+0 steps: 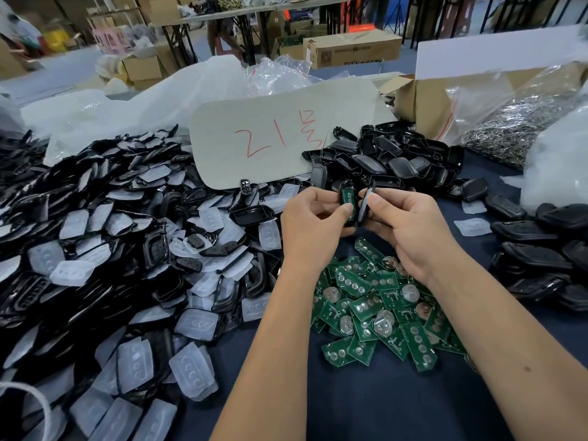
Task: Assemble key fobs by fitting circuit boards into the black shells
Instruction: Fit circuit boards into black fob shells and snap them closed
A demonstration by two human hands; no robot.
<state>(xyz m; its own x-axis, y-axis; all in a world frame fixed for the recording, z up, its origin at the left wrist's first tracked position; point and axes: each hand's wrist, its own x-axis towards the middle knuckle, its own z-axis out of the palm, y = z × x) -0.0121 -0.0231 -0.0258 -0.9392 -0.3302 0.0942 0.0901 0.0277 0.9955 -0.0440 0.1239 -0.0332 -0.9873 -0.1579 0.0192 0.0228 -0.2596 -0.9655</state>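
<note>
**Key fob parts on bench: stock and hands, head view**

Circuit board (348,198), green, qty 1, seated in black shell half (346,203). Held upright in left hand (310,222), fingers curled round it, thumb pressing on board face. Loc: mid-frame, above the table, just beyond the loose board pile.

Second shell piece (366,203), black w/ pale inner face, seen edge-on. Pinched by right hand (410,230), thumb on near side, fingers curled behind. Sits just beside the board-loaded half; contact betw. the two cannot be told.

Loose circuit boards (378,310), green, many, heaped on dark blue table cover (350,402) below and betw. both forearms. Round silver pads and coin-cell clips show on several.

Shell fronts w/ clear silicone button pads (127,265), large heap, fills left side of the table from near edge to far edge. Some dark button pads mixed in.

Black shell backs (388,160), heap beyond the hands, mid-right. More black shells (537,259) piled at right edge.

Card sign (264,141), pale, rounded corners, red handwritten marks, lying on the heaps behind the hands.

Cardboard box (426,100), open, far right w/ white flap. Clear bag of small metal parts (499,135) beside it; part type too small to tell.

Clear plastic bags (280,74), crumpled, behind sign. Background: tables, cartons, blurred.
</note>
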